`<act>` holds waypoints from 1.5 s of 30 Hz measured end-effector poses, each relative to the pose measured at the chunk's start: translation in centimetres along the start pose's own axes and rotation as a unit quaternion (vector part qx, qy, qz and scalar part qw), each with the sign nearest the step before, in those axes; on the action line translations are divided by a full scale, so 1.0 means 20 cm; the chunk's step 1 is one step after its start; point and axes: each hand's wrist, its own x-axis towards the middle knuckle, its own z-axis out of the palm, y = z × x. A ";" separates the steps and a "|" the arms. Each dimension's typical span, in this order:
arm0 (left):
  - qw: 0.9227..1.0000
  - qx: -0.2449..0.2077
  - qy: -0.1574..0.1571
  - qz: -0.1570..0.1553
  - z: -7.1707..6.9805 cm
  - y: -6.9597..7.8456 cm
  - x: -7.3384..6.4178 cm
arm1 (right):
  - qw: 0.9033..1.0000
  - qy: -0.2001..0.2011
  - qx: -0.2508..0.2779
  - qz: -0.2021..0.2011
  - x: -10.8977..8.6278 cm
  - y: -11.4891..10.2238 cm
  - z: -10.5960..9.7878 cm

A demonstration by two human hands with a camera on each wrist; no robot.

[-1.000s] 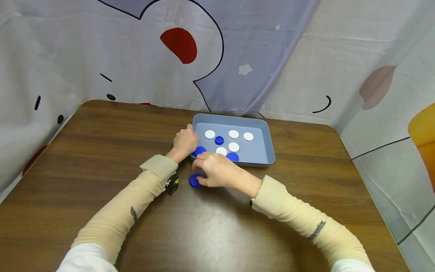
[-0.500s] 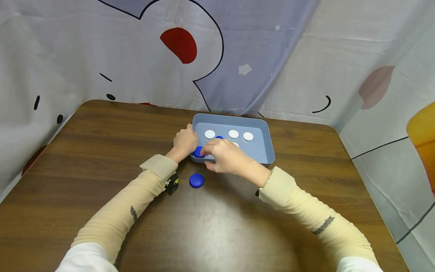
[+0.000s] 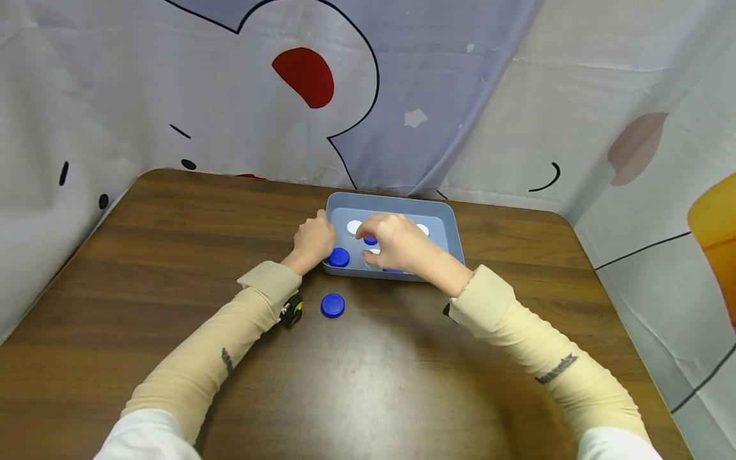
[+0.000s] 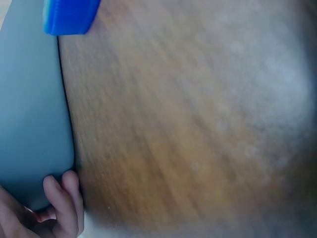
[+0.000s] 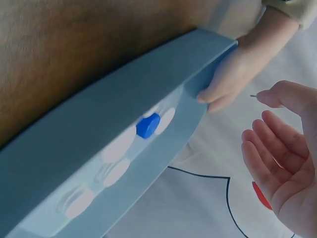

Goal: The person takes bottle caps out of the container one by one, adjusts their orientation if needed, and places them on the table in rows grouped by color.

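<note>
Beyond the left hand (image 3: 314, 241) and the right hand (image 3: 398, 244), a pale cloth (image 3: 443, 96) with black lines and a red patch is hanging. Beneath both hands, a brown wood-grain table (image 3: 368, 383) is spreading toward the person. Behind the hands, a left sleeve (image 3: 192, 361) and a right sleeve (image 3: 531, 338), both cream with turned-up cuffs, are covering the forearms. Between the left hand and the right hand's wrist, a grey-blue tray (image 3: 393, 204) is lying on the table. The left hand is gripping the tray's left end, its fingers curling round the edge. The right hand is hovering over the tray, its fingers gently bending and its thumb standing apart from them. At the left wrist, a black device (image 3: 291, 310) is showing. Beside that wrist, outside the tray, a loose blue cap (image 3: 333, 305) is resting on the table. Right next to the left hand, a corner blue cap (image 3: 339, 257) is sitting inside the tray. Under the right hand, a mostly hidden blue cap (image 3: 393, 270) is peeking out. Between the hands, a white cap (image 3: 353, 228) is lying in the tray; beyond the right hand's knuckles, another white cap (image 3: 423, 229) is showing. By the right fingertips, a small blue cap (image 3: 370, 241) is lying.
</note>
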 end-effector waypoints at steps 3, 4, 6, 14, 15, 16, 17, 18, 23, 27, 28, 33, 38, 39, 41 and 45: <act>1.000 0.000 -0.002 -0.002 0.00 0.00 0.00 | 1.000 0.000 0.001 0.009 0.01 0.03 -0.02; 1.000 0.000 -0.002 -0.002 0.00 0.00 0.00 | 1.000 0.001 0.001 0.014 0.01 0.04 -0.03; 1.000 0.001 -0.003 -0.002 0.00 0.00 0.00 | 1.000 0.000 -0.002 0.025 0.02 0.07 -0.04; 1.000 0.005 -0.007 -0.001 0.00 0.01 0.00 | 0.996 -0.024 -0.018 0.082 0.04 0.22 -0.05; 1.000 0.005 -0.008 -0.001 0.00 0.01 0.00 | 0.996 -0.024 -0.020 0.088 0.04 0.24 -0.05; 1.000 0.005 -0.008 -0.001 0.00 0.01 0.00 | 0.995 -0.024 -0.023 0.093 0.04 0.25 -0.05; 1.000 0.005 -0.009 -0.002 0.00 0.01 0.00 | 0.995 -0.024 -0.025 0.098 0.04 0.26 -0.05; 1.000 0.005 -0.009 -0.003 0.00 0.01 0.00 | 0.994 -0.025 -0.026 0.102 0.05 0.28 -0.05; 1.000 0.005 -0.010 -0.004 0.00 0.01 0.00 | 0.991 -0.039 -0.026 0.127 0.06 0.31 -0.06; 1.000 0.004 -0.006 -0.001 0.00 0.01 0.00 | 0.986 -0.060 -0.028 0.153 0.08 0.34 -0.05; 1.000 0.003 -0.005 -0.001 0.00 0.01 0.00 | 0.984 -0.067 -0.028 0.160 0.09 0.35 -0.05; 1.000 0.004 -0.004 -0.002 0.00 0.01 0.00 | 0.975 -0.101 -0.021 0.195 0.10 0.41 -0.02; 1.000 0.006 -0.009 -0.005 0.00 0.01 -0.01 | 0.968 -0.125 -0.013 0.218 0.09 0.48 0.04; 1.000 0.006 -0.009 -0.005 0.00 0.01 -0.01 | 0.968 -0.127 -0.012 0.218 0.09 0.49 0.05; 1.000 0.006 -0.007 -0.006 0.00 0.01 -0.01 | 0.968 -0.129 -0.009 0.217 0.08 0.51 0.07; 1.000 0.009 -0.007 -0.006 0.00 0.01 -0.02 | 0.969 -0.128 -0.005 0.211 0.06 0.53 0.11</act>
